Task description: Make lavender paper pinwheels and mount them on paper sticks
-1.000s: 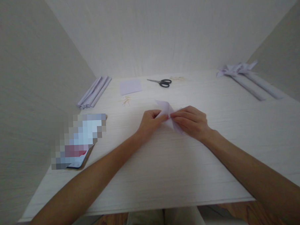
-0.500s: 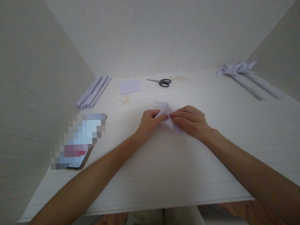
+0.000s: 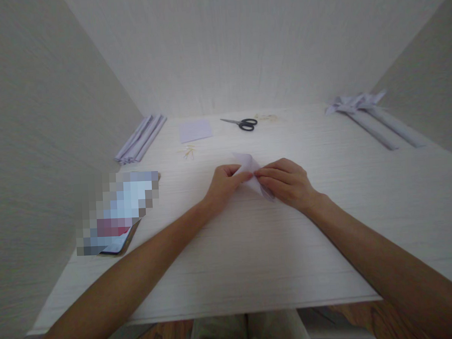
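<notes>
A pale lilac paper pinwheel head [image 3: 252, 181], its blades curled toward the middle, is held above the centre of the white table [image 3: 230, 269]. My left hand [image 3: 225, 183] grips it from the left, thumb pressed near its centre. From the right, my right hand [image 3: 288, 182] pinches it at the middle with the fingertips together. Fingers cover much of the paper's centre, and whether a small fastener is there I cannot make out.
Rolled paper sticks [image 3: 141, 139] and a phone [image 3: 128, 208] lie at left. Paper squares [image 3: 195, 131], thin yellowish pieces [image 3: 189, 152], scissors [image 3: 242, 124] and pale scraps [image 3: 266, 118] lie toward the back wall. Two paper pinwheels on sticks [image 3: 374, 125] rest at back right.
Hardly anything differs. Both hands keep the same grip on the paper pinwheel head, with only a tiny shift of the fingers.
</notes>
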### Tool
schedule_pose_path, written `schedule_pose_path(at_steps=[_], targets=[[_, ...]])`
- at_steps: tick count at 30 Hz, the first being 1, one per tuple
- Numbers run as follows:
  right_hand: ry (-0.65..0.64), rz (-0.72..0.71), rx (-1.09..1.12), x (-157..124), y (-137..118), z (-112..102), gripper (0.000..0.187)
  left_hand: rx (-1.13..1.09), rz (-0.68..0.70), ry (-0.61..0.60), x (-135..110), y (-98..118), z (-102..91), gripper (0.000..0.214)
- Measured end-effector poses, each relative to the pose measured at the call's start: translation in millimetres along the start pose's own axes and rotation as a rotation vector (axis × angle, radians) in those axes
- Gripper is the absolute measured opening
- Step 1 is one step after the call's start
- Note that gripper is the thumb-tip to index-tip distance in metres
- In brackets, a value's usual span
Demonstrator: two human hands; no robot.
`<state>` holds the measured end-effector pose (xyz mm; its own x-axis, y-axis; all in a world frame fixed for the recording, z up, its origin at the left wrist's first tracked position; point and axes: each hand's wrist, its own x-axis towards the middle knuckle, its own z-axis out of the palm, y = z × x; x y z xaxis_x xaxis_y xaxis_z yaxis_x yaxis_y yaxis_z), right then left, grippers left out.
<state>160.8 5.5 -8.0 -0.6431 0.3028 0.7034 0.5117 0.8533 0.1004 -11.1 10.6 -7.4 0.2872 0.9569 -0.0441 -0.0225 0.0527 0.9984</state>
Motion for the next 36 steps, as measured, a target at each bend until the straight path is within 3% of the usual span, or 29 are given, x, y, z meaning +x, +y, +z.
schedule_pose_path(at_steps=[4,9,13,16,20,23,28,36], targets=[[0.088,0.129,0.069,2.5,-2.8,3.9,0.011,0.050,0.029,0.049,0.4,0.0,-0.8,0.015],[0.333,0.600,0.227,7.4,-2.3,5.7,0.010,0.058,0.086,0.199,5.2,-5.2,-6.1,0.015],[0.318,0.921,0.562,7.3,5.8,9.1,0.012,0.021,0.114,0.254,9.1,-9.1,-10.6,0.016],[0.267,1.049,0.818,5.2,12.4,13.2,0.013,-0.055,0.134,0.259,11.4,-10.1,-12.1,0.015],[0.204,1.081,1.093,1.8,17.4,14.7,0.006,-0.127,0.141,0.305,13.9,-9.1,-12.8,0.014],[0.142,1.041,1.163,0.5,16.9,12.3,0.015,-0.152,0.133,0.326,15.2,-8.3,-12.8,0.012],[0.099,1.090,1.166,2.5,12.2,8.3,0.016,-0.120,0.147,0.334,16.6,-9.5,-12.3,0.011],[0.226,1.080,1.016,10.3,4.3,4.9,0.010,0.007,0.143,0.285,11.0,-6.7,-9.2,0.012]])
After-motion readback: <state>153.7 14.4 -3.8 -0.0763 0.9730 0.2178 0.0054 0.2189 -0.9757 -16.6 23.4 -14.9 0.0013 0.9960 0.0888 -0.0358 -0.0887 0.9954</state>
